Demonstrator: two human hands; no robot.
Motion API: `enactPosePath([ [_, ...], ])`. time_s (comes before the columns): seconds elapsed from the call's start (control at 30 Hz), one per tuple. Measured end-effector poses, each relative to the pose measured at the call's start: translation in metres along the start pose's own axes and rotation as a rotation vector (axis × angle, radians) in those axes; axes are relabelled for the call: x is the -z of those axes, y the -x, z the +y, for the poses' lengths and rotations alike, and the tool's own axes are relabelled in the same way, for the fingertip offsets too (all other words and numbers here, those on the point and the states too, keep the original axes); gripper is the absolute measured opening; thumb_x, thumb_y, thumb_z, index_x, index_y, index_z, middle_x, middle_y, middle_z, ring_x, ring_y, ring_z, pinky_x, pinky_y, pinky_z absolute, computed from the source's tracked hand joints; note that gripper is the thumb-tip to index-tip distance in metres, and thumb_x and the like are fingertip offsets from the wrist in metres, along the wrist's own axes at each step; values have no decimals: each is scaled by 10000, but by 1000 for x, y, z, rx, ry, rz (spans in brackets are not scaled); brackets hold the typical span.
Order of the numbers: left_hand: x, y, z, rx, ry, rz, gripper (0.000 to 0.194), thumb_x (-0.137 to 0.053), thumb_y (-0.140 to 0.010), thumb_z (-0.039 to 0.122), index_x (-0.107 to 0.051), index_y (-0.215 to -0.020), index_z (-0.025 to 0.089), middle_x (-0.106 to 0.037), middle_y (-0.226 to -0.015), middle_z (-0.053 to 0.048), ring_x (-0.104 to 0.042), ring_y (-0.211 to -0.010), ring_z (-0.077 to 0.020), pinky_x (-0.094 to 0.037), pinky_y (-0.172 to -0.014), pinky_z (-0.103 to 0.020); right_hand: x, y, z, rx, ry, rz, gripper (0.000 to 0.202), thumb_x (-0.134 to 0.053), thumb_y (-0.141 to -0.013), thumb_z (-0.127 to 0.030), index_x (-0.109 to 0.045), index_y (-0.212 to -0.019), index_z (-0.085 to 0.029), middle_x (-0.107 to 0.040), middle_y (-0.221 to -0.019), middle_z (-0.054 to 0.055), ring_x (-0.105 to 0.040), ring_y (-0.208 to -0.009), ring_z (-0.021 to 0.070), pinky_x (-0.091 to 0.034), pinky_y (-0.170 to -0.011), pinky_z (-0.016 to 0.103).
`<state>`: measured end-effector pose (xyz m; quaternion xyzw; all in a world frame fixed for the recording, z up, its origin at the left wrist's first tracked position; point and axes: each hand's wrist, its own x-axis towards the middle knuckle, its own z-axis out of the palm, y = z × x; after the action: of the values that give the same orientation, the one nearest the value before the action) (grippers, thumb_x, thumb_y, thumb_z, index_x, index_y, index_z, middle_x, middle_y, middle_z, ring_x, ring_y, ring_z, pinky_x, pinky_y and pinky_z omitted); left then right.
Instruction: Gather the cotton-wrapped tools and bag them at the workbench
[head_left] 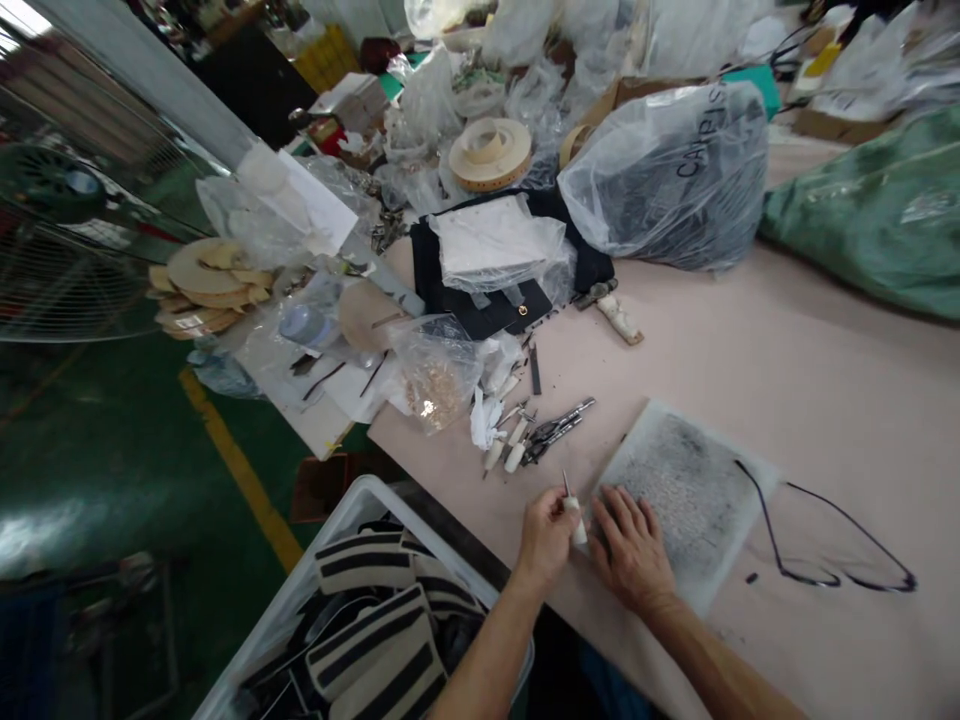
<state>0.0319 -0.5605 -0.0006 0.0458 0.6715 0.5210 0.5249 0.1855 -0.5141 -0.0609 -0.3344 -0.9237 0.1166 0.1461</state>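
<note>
Near the table's front edge, my left hand (547,535) is closed around a small tool with a white handle (577,524) and a thin metal tip pointing up. Just to its right, my right hand (631,548) lies with fingers spread on the left edge of a pale, black-speckled board (686,490). No object shows in the right hand. Beyond the left hand lie several white-handled tools (515,456) and dark metal tools (556,432). A pair of black-framed glasses (844,580) rests at the board's right side.
A white bin (367,490) of striped pieces stands below the table's edge at the left. Farther back are a bag of small beige bits (433,390), a dark folded piece (499,318), a hammer (619,320), a large plastic bag (667,185) and a green bag (877,215).
</note>
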Motion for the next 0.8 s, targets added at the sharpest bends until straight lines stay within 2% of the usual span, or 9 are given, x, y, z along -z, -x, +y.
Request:
enactPosePath([
  [0.13,9,-1,-4,-48,-17,41,351,-676,-720,292,-683,-1045,158,-709,-861,-33,-658,-744,-149,-510,-673,-253,-1,1,1,1,4,6,428,-471,-964,-378,-627,-1287,-145,-581,-1415,145,-455,-1360,318,-268,-1183,540],
  [0.3,16,3,21,-65,147,-10,427,-739,-674,305,-658,-1067,158,-709,-828,-23,-665,-724,-150,-512,-687,-262,-2,2,1,-14,12,-27,439,-478,-960,-382,-622,-1304,-151,-560,-1439,140,-433,-1378,312,-257,-1189,536],
  [0.43,15,17,37,-119,165,-43,395,-787,-652,293,-660,-999,153,-712,-829,-36,-670,-746,-155,-510,-690,-260,-1,3,2,-3,47,-74,454,-492,-958,-362,-594,-1345,-148,-529,-1468,144,-402,-1402,316,-244,-1194,540],
  [0.53,16,29,48,-110,243,-22,363,-771,-633,268,-620,-948,168,-681,-749,-3,-646,-678,-137,-505,-666,-256,-1,3,2,-1,54,-89,466,-487,-955,-353,-581,-1361,-143,-518,-1477,146,-382,-1416,315,-230,-1205,538],
  [0.6,19,42,66,-81,339,19,333,-744,-586,227,-571,-868,185,-644,-704,25,-618,-616,-121,-493,-614,-244,-2,4,3,-6,45,-90,468,-480,-959,-362,-581,-1362,-145,-513,-1481,145,-372,-1422,312,-223,-1209,536],
  [0.67,26,66,98,-112,447,60,312,-730,-544,207,-514,-769,197,-588,-660,46,-576,-556,-101,-456,-536,-221,-3,4,4,-10,34,-94,472,-472,-963,-370,-579,-1363,-143,-511,-1482,148,-367,-1423,312,-217,-1209,539],
  [0.73,36,103,136,-276,488,83,289,-744,-576,255,-500,-723,208,-537,-633,50,-514,-495,-80,-399,-461,-207,-3,4,5,-15,17,-108,482,-469,-964,-378,-570,-1370,-138,-502,-1487,151,-359,-1424,315,-206,-1210,544],
  [0.8,47,148,169,-545,340,105,217,-712,-709,393,-588,-813,248,-568,-689,28,-436,-433,-67,-349,-400,-229,-2,3,5,-30,-9,-125,494,-466,-966,-381,-557,-1382,-132,-488,-1498,156,-347,-1426,319,-189,-1213,551],
])
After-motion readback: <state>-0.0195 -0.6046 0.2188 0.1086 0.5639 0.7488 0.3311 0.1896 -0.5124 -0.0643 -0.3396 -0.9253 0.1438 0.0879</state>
